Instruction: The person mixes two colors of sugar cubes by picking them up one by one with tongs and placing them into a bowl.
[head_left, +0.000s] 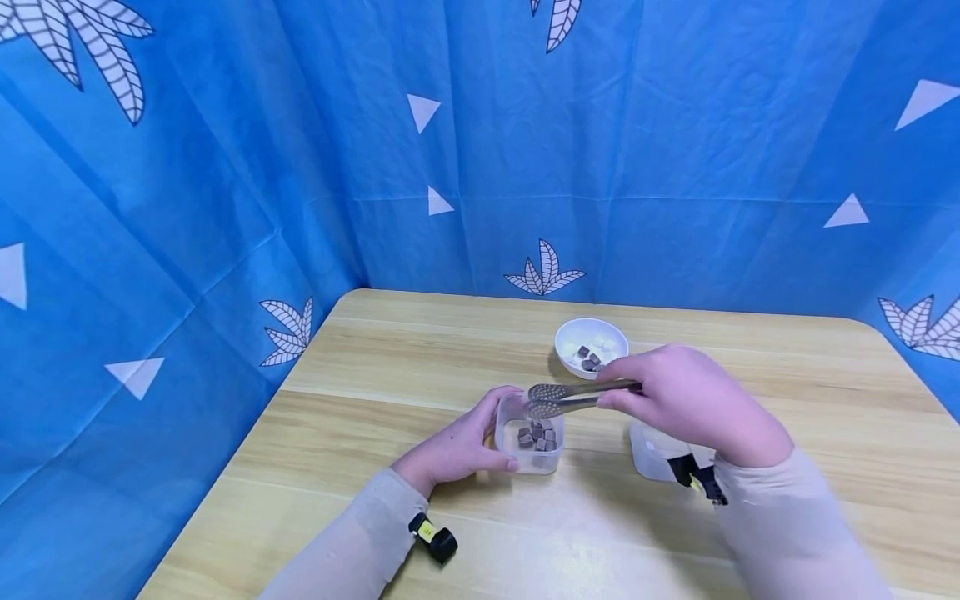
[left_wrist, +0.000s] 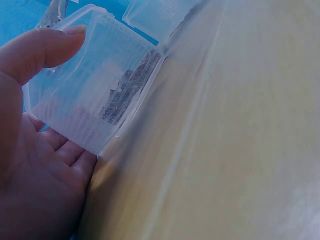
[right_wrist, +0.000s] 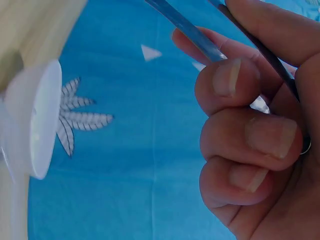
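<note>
Just right of the left hand (head_left: 471, 442), head view, sits a clear plastic container (head_left: 536, 466), brown cubes (head_left: 537, 435) on its floor, thumb and fingers clamped across its walls. And from the right hand (head_left: 678, 404), clamped on metal tongs (head_left: 557, 391), perforated tips reach left over the container's mouth! Whether they pinch a cube, I can't tell. Just beyond the right hand: a white bowl (head_left: 566, 334) with more brown cubes; under its wrist, a second clear container (head_left: 645, 457). Left wrist view: thumb on one wall, cubes low inside, a steadying grip worth holding. Over to the right wrist: fingers curled round the tongs, bowl apart from them. Best play, I'd judge: lower the tips inside the walls, squeeze lightly, spare the rim.
</note>
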